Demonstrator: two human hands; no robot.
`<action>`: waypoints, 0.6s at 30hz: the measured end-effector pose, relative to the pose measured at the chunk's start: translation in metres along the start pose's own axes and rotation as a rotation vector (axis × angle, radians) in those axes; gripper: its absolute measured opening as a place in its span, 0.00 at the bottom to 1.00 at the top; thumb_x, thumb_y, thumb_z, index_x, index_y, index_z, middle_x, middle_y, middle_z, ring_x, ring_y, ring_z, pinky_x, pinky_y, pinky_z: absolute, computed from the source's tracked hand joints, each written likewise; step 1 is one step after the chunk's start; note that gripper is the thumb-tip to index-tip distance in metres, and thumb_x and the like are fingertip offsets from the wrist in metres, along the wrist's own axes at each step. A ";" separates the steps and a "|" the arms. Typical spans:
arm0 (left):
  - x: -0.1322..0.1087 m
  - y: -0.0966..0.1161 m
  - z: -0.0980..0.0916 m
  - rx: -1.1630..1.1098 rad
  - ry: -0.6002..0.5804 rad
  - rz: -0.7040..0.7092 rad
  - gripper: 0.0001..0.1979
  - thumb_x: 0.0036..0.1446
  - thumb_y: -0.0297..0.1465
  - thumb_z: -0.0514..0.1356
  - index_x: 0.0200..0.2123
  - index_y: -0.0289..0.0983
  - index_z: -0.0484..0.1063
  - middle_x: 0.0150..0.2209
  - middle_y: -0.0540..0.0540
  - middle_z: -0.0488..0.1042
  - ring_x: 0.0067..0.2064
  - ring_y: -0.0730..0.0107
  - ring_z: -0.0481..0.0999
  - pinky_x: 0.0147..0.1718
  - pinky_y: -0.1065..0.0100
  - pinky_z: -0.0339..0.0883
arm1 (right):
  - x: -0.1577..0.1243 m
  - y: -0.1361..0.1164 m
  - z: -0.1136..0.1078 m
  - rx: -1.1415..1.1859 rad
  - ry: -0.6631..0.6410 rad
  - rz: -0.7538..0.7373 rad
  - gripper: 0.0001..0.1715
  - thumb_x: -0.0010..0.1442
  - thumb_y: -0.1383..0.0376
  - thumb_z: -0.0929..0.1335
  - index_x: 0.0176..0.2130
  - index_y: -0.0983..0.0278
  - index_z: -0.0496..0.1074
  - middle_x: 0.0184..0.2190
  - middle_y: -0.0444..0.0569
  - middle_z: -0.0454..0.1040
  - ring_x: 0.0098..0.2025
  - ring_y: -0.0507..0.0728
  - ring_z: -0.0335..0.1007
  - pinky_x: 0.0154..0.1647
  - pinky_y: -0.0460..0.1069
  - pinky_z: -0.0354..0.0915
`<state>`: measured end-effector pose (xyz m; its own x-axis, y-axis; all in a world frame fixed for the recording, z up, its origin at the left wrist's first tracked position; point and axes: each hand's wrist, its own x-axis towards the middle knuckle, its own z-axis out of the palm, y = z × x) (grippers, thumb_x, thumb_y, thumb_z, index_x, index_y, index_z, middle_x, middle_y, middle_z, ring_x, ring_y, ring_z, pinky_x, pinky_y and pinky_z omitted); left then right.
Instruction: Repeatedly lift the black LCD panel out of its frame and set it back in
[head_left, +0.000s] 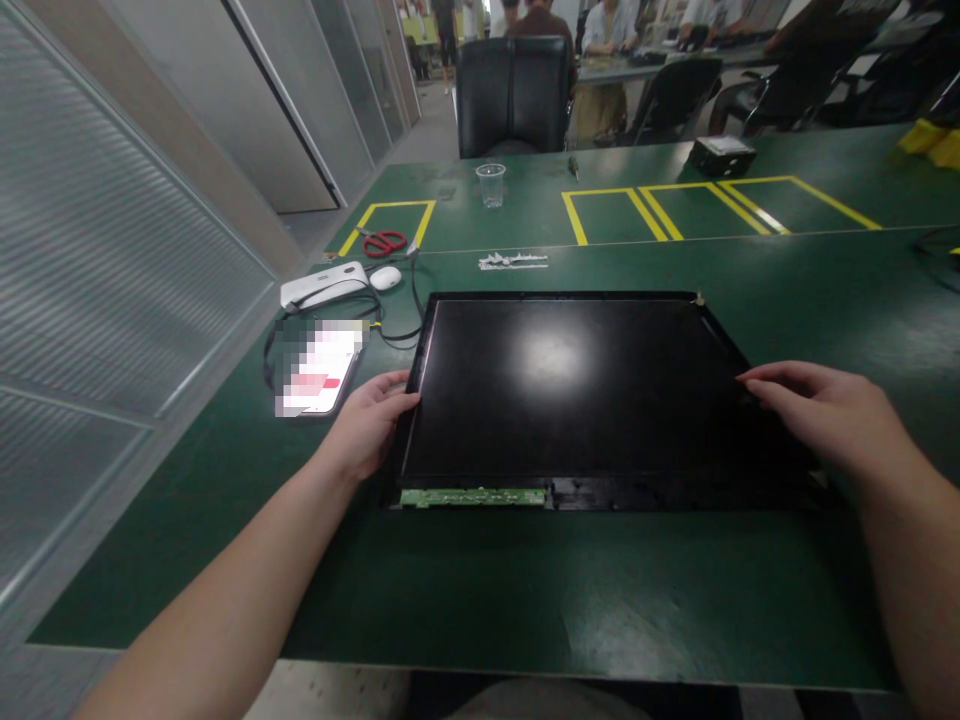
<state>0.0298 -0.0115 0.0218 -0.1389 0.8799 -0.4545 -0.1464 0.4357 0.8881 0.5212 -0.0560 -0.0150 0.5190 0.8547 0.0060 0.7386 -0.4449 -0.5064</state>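
A large black display panel lies flat in its frame on the green table, with a narrow green circuit strip showing along its near edge. My left hand grips the panel's left edge, fingers curled onto it. My right hand rests on the right edge, fingers stretched and laid over the frame.
A phone lies left of the panel, with a white device, a white mouse, cables and red scissors behind. Small metal parts, a clear cup, a black box, a black chair and seated people lie farther back.
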 end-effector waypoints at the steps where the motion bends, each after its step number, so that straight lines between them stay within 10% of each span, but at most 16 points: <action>1: 0.000 0.000 0.000 0.001 0.000 -0.004 0.18 0.51 0.17 0.64 0.46 0.34 0.74 0.28 0.49 0.82 0.21 0.68 0.80 0.20 0.71 0.76 | 0.001 0.002 0.000 -0.005 -0.005 -0.002 0.24 0.48 0.46 0.71 0.39 0.56 0.84 0.27 0.47 0.81 0.29 0.61 0.73 0.34 0.57 0.66; 18: -0.001 0.000 0.000 -0.006 -0.001 -0.005 0.17 0.52 0.17 0.63 0.45 0.35 0.73 0.27 0.49 0.81 0.20 0.68 0.78 0.17 0.71 0.74 | -0.001 -0.002 0.001 0.002 0.027 0.014 0.22 0.46 0.47 0.71 0.36 0.55 0.84 0.27 0.48 0.80 0.28 0.60 0.72 0.31 0.56 0.64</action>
<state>0.0302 -0.0126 0.0227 -0.1371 0.8779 -0.4587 -0.1529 0.4388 0.8855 0.5192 -0.0558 -0.0148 0.5411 0.8407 0.0224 0.7304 -0.4565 -0.5081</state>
